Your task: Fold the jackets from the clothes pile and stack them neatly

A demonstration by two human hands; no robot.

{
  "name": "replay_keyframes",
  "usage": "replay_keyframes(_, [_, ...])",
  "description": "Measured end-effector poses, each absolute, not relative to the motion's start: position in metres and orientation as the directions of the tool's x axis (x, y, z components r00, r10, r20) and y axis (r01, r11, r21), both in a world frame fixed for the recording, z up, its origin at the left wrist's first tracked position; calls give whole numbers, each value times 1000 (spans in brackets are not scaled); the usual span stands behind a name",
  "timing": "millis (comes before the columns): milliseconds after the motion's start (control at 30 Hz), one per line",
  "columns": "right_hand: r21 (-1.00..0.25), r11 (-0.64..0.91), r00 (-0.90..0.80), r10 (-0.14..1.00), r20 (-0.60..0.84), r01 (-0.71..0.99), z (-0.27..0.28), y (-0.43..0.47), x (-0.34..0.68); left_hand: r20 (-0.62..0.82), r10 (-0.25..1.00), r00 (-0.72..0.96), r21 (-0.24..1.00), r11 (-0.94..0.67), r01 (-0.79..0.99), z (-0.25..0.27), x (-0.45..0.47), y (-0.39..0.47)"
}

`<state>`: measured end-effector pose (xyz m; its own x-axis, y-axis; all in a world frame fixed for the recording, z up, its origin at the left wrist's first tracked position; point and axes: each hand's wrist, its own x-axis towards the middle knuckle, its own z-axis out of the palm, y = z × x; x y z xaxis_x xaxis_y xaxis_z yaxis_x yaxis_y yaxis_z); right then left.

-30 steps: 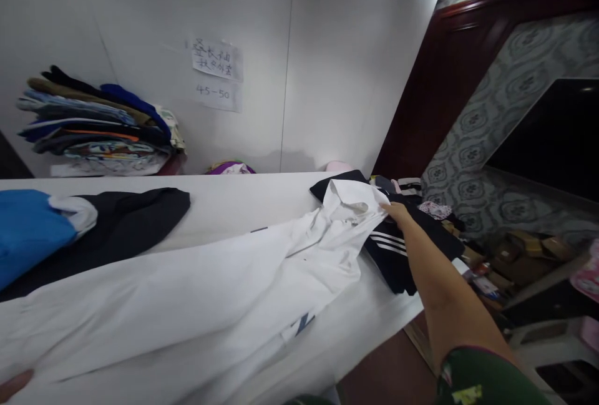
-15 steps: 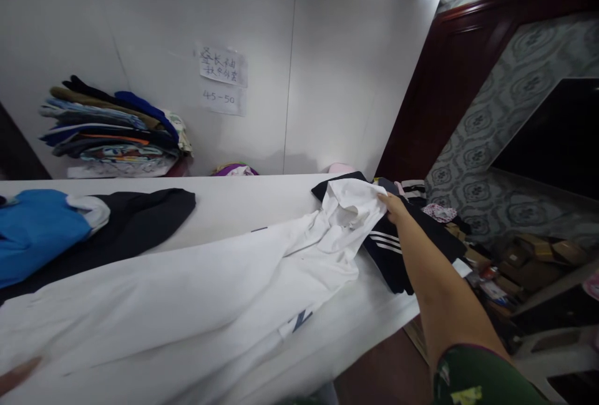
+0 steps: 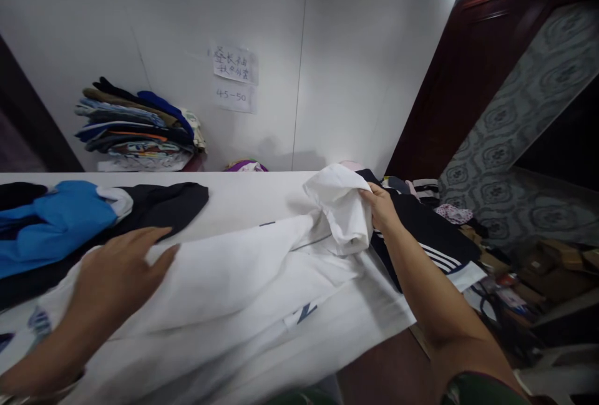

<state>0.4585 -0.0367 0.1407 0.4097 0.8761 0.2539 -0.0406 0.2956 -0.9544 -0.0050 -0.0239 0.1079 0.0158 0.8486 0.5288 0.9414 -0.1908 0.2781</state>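
A long white garment (image 3: 224, 274) with small dark marks lies stretched across the white table. At its right end my right hand (image 3: 382, 206) pinches a bunched, lifted part of the cloth. My left hand (image 3: 122, 271) is over the garment's left part with thumb and fingers apart, holding nothing; whether it touches the cloth I cannot tell. Beneath and beyond my right hand sits a black garment with white stripes (image 3: 421, 230). Beyond my left hand lie a blue garment (image 3: 70, 218) and a dark garment (image 3: 173, 202).
A stack of folded clothes (image 3: 140, 127) rises behind the table at the left, against a pale wall. Two handwritten paper signs (image 3: 234, 80) hang there. Past the table's right end are more clothes (image 3: 453, 213) and cardboard boxes (image 3: 559, 255).
My left hand has come in from the lower left edge over the garment. My right hand has drawn the white cloth's end slightly left, raised and turned over. The view has shifted.
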Motion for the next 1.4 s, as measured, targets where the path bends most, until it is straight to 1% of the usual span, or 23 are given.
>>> replay_keyframes(33, [-954, 293, 417, 876, 242, -62, 140, -38, 454, 490, 869, 65, 312, -245, 918, 109, 10, -18])
replay_keyframes(67, [-953, 292, 422, 876, 234, -77, 139, -39, 450, 428, 898, 107, 394, -292, 871, 109, 26, -15])
replay_keyframes(133, [-951, 296, 425, 875, 233, -88, 136, -41, 445, 235, 953, 192, 662, -301, 686, 109, 63, -11])
replay_keyframes(167, [-949, 304, 427, 872, 242, -83, 134, -41, 443, 137, 961, 242, 782, -254, 569, 107, 83, -10])
replay_keyframes(200, [-947, 314, 430, 866, 256, -69, 132, -41, 442, 50, 950, 307, 873, -191, 449, 104, 103, -10])
replay_keyframes(267, [-942, 335, 439, 849, 294, -18, 129, -42, 439, -89, 911, 402, 969, -13, 245, 97, 141, -9])
replay_keyframes(300, [-939, 342, 440, 841, 315, 18, 128, -44, 437, -130, 886, 446, 987, 71, 146, 93, 158, -7])
replay_keyframes(367, [-931, 351, 430, 828, 359, 101, 127, -49, 430, -191, 840, 507, 970, 239, -30, 88, 187, -3])
replay_keyframes(433, [-909, 364, 394, 820, 415, 202, 126, -57, 418, -238, 789, 567, 907, 390, -162, 86, 206, 2])
replay_keyframes(500, [-862, 396, 321, 810, 491, 317, 119, -68, 398, -251, 729, 636, 829, 501, -248, 86, 215, 5])
replay_keyframes(567, [-774, 463, 185, 794, 578, 432, 103, -79, 372, -242, 704, 668, 770, 558, -309, 82, 215, 7])
replay_keyframes(633, [-658, 535, -24, 785, 619, 530, 81, -88, 344, -269, 723, 637, 728, 585, -356, 74, 207, 7])
replay_keyframes(667, [-601, 561, -140, 787, 601, 569, 69, -92, 332, -305, 734, 607, 707, 601, -372, 69, 201, 6])
replay_keyframes(733, [-503, 599, -338, 786, 518, 623, 46, -97, 312, -392, 740, 546, 662, 639, -392, 59, 185, 5])
replay_keyframes(800, [-442, 617, -443, 782, 439, 651, 29, -99, 301, -455, 728, 513, 633, 670, -388, 53, 170, 2])
replay_keyframes(833, [-426, 622, -469, 780, 414, 657, 24, -99, 298, -462, 728, 506, 634, 670, -385, 51, 164, 1])
replay_keyframes(900, [-413, 620, -485, 783, 390, 667, 19, -100, 296, -438, 754, 490, 672, 637, -378, 52, 158, -1])
replay_keyframes(933, [-412, 617, -485, 785, 386, 671, 19, -100, 297, -415, 782, 464, 711, 598, -371, 53, 157, -3])
replay_keyframes(1033, [-407, 603, -484, 796, 364, 686, 24, -103, 297, -301, 913, 277, 882, 376, -283, 56, 163, -6])
replay_keyframes(1100, [-409, 594, -487, 804, 341, 693, 27, -107, 297, -222, 960, 168, 948, 253, -194, 54, 169, -6])
replay_keyframes(1167, [-416, 584, -488, 811, 323, 697, 28, -111, 298, -191, 977, 96, 970, 203, -133, 49, 171, -3])
replay_keyframes(1300, [-435, 570, -504, 821, 269, 697, 24, -116, 306, -160, 986, -45, 987, 161, 20, 38, 162, 6])
replay_keyframes(1400, [-452, 573, -523, 817, 243, 684, 21, -115, 310, -97, 990, -98, 986, 109, 127, 40, 155, 8])
